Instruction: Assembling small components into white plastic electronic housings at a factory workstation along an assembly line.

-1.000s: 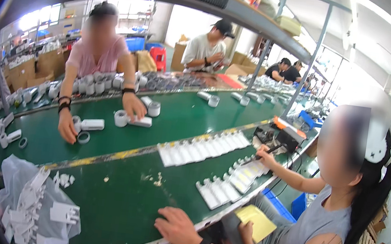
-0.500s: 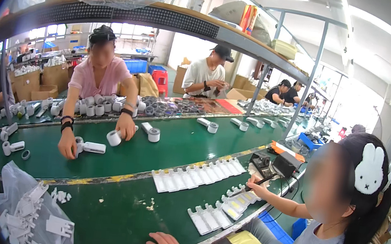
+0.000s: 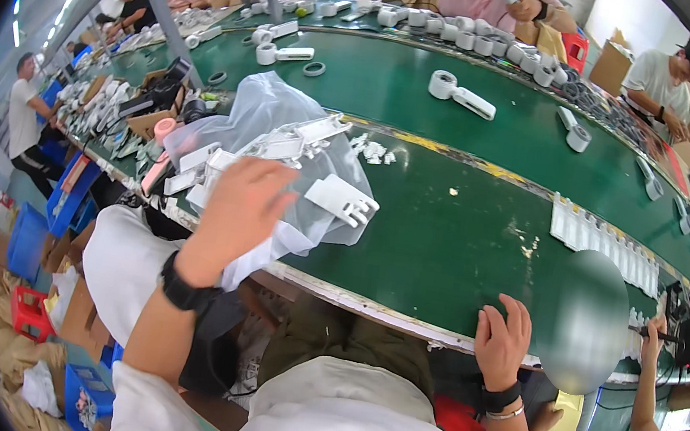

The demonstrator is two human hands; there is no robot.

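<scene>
My left hand (image 3: 242,202) is over the near side of a clear plastic bag (image 3: 262,100), its fingers stretched out, slightly blurred and apart. Loose white plastic parts (image 3: 284,145) lie in a heap on the bag, partly hidden by that hand. To the right of the fingers, a flat white notched plate (image 3: 338,200) rests on the bag. My right hand (image 3: 505,339) lies on the green bench (image 3: 417,260) by its front edge, fingers loosely bent and apart, holding nothing.
Small white bits (image 3: 374,150) lie beyond the bag. A row of white plates (image 3: 603,242) stands at the right, near a co-worker's hand (image 3: 652,339). White handheld fans (image 3: 465,97) lie on the far green belt. A grey post (image 3: 159,4) rises at the left.
The view has swung left and down, bringing my left hand into sight over the bag. My right hand still rests on the bench. Across the belt, a co-worker now holds up a fan.
</scene>
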